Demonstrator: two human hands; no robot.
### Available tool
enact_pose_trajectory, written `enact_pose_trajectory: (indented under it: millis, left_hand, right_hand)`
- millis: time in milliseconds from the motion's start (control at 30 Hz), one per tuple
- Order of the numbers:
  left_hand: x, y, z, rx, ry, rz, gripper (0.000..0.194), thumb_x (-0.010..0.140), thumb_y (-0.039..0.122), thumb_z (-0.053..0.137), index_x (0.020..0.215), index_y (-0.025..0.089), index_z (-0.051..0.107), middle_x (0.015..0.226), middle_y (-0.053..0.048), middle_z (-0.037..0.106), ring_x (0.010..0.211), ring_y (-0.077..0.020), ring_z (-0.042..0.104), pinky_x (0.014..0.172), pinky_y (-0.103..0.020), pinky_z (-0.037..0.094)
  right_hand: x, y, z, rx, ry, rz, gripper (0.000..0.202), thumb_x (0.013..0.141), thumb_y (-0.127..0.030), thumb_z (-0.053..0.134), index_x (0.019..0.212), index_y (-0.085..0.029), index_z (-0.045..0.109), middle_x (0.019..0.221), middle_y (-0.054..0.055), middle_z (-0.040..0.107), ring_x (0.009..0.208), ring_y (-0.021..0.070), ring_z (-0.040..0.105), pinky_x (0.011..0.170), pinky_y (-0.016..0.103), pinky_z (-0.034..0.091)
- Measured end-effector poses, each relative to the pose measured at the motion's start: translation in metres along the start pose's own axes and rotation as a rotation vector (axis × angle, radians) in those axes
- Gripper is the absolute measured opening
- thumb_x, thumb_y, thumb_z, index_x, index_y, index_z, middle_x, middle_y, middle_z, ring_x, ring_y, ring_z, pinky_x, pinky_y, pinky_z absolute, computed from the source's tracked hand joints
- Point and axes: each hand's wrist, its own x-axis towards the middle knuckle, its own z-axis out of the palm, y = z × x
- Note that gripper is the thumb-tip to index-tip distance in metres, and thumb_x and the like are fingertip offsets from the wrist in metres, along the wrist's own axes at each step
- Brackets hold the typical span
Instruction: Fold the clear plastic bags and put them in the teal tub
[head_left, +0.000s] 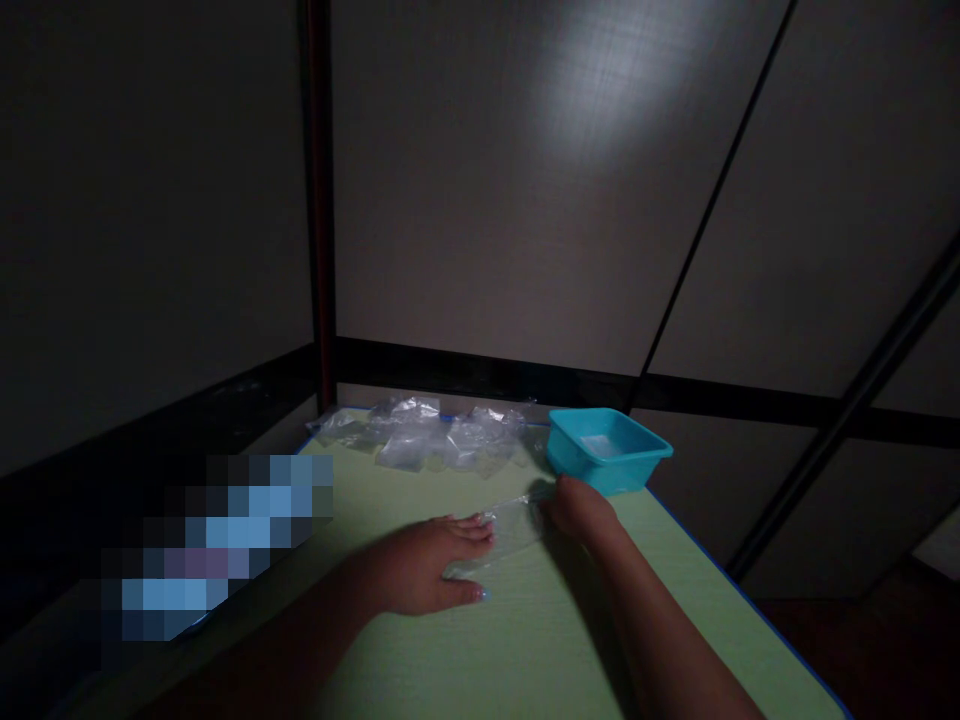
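Note:
A clear plastic bag [514, 530] lies on the light green table between my two hands. My left hand [439, 565] rests flat on its left side, fingers stretched out and thumb apart. At the bag's right end, the fingers of my right hand [577, 510] are curled closed around its edge, though the fingertips are partly hidden. Just beyond my right hand stands a turquoise plastic basin [604, 465], with something pale and flat at its bottom that I cannot make out.
Several clear plastic bags [420, 435] lie spread along the table's far edge. The green table [465, 660] has a blue rim and stands against dark panelled walls [487, 200]. A pixelated bluish patch [225, 545] covers something at the left edge.

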Motion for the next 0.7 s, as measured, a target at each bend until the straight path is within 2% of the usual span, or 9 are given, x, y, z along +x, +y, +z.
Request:
enact_pose_trajectory:
  millis: [267, 367, 467, 700]
  left_hand:
    - [-0.0002, -0.0003, 0.0000, -0.001, -0.002, -0.007, 0.058, 0.079, 0.047, 0.052, 0.131, 0.028, 0.034, 0.139, -0.003, 0.031, 0.127, -0.0211, 0.029, 0.104, -0.038, 0.023]
    - [-0.0002, 0.0006, -0.0004, -0.002, -0.004, -0.010, 0.059, 0.079, 0.047, 0.052, 0.131, 0.028, 0.034, 0.139, -0.004, 0.030, 0.127, -0.0216, 0.029, 0.104, -0.039, 0.023]
    - [-0.0011, 0.0014, -0.0001, -0.004, 0.001, -0.016, 0.059, 0.078, 0.048, 0.052, 0.131, 0.029, 0.034, 0.138, -0.003, 0.032, 0.126, -0.0224, 0.030, 0.104, -0.040, 0.024]
    - [-0.0009, -0.0010, 0.0023, 0.006, 0.020, 0.015, 0.057, 0.081, 0.045, 0.050, 0.133, 0.031, 0.030, 0.139, -0.002, 0.031, 0.127, -0.0225, 0.028, 0.105, -0.042, 0.023]
  right_hand:
    - [0.0051, -0.0032, 0.0030, 0.042, 0.025, -0.084, 0.023, 0.074, -0.028, 0.054, 0.091, -0.013, 0.056, 0.094, 0.014, 0.062, 0.086, 0.0211, 0.057, 0.069, 0.028, 0.040]
    - [0.0055, -0.0043, 0.0011, 0.075, 0.036, -0.077, 0.030, 0.075, -0.034, 0.053, 0.097, -0.013, 0.051, 0.089, 0.011, 0.063, 0.079, 0.0197, 0.058, 0.064, 0.027, 0.040]
    - [0.0047, -0.0042, 0.0004, 0.164, 0.061, -0.055, 0.039, 0.072, -0.035, 0.057, 0.102, -0.013, 0.047, 0.090, 0.013, 0.063, 0.080, 0.0220, 0.059, 0.062, 0.027, 0.040]
    - [0.0051, -0.0051, 0.0012, 0.247, 0.110, -0.078, 0.036, 0.067, -0.015, 0.058, 0.103, -0.016, 0.053, 0.096, 0.011, 0.063, 0.091, 0.0250, 0.058, 0.070, 0.028, 0.040]
